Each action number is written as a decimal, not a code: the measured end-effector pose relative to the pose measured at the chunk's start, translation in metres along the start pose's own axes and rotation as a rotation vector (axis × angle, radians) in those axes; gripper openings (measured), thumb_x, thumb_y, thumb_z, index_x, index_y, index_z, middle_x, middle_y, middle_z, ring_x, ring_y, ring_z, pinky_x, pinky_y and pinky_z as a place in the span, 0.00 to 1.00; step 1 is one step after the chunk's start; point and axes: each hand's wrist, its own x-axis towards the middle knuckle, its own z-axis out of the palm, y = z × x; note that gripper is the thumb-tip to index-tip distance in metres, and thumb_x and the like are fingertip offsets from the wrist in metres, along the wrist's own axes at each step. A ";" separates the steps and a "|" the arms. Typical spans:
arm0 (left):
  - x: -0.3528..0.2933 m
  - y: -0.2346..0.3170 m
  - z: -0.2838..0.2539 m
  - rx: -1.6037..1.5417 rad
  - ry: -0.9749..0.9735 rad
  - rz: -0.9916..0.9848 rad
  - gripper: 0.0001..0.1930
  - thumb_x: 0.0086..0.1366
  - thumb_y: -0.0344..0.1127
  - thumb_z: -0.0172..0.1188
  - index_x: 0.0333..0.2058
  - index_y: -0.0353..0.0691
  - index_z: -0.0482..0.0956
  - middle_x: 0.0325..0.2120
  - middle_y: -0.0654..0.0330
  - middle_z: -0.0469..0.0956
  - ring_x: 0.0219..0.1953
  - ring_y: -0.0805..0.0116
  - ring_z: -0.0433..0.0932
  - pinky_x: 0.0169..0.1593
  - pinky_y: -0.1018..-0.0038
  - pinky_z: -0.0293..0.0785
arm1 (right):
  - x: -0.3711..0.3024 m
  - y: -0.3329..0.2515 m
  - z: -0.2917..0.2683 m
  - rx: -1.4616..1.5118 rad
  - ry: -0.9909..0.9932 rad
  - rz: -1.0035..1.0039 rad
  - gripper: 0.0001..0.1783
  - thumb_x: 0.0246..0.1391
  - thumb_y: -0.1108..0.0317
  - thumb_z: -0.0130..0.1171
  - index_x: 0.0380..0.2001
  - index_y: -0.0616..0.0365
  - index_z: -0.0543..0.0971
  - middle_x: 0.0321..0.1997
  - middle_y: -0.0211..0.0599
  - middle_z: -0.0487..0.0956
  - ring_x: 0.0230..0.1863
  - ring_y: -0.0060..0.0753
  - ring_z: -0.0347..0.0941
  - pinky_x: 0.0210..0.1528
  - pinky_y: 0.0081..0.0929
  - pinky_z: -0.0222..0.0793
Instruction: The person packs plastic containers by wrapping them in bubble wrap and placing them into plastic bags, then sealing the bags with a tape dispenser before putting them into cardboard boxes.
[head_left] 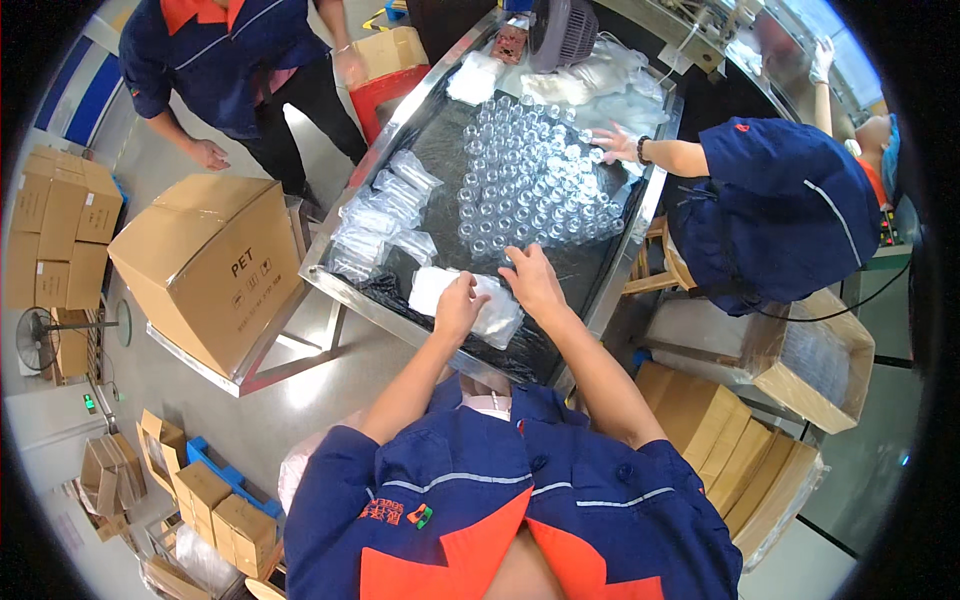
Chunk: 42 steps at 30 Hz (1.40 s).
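Note:
My left hand is over a pile of flat clear plastic bags at the table's near edge. Its fingers are curled and pinch what looks like the edge of a bag. Just to the right, my right hand has bent fingers held apart, with thumb and forefinger over the bags' far side. I see nothing in it. Beyond its fingertips stand many small clear plastic bottles with round open necks, packed close together. Several bagged clear items lie heaped to the left.
A metal-rimmed table with a dark film holds everything. At right, a co-worker's hand reaches among the bottles; another person stands far left. A dark fan is at the back. A large carton stands left, flattened cartons right.

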 end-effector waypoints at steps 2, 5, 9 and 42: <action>-0.004 -0.008 0.008 0.052 0.033 -0.001 0.15 0.48 0.30 0.67 0.32 0.35 0.70 0.21 0.51 0.75 0.27 0.51 0.76 0.31 0.63 0.70 | -0.001 0.005 0.005 -0.018 0.000 -0.004 0.16 0.48 0.67 0.62 0.41 0.56 0.75 0.35 0.46 0.70 0.38 0.50 0.71 0.40 0.39 0.69; -0.003 -0.022 0.013 0.117 0.027 -0.003 0.14 0.49 0.28 0.65 0.32 0.36 0.69 0.23 0.49 0.76 0.29 0.48 0.77 0.34 0.61 0.71 | -0.016 0.011 -0.007 0.077 -0.003 0.067 0.12 0.48 0.72 0.62 0.38 0.58 0.76 0.35 0.43 0.71 0.36 0.45 0.72 0.38 0.34 0.70; -0.004 -0.031 0.004 -0.115 0.066 -0.054 0.10 0.52 0.25 0.61 0.31 0.36 0.69 0.21 0.46 0.75 0.28 0.46 0.78 0.34 0.62 0.74 | -0.048 -0.008 -0.053 0.669 0.094 0.192 0.11 0.47 0.84 0.57 0.37 0.65 0.77 0.42 0.37 0.74 0.40 0.28 0.73 0.41 0.21 0.70; -0.055 -0.022 -0.002 -0.315 0.084 -0.218 0.08 0.53 0.29 0.62 0.32 0.35 0.74 0.27 0.57 0.80 0.30 0.72 0.78 0.38 0.74 0.75 | -0.106 -0.084 -0.162 1.670 0.070 -0.078 0.16 0.52 0.78 0.55 0.46 0.69 0.74 0.53 0.46 0.69 0.49 0.33 0.71 0.52 0.28 0.67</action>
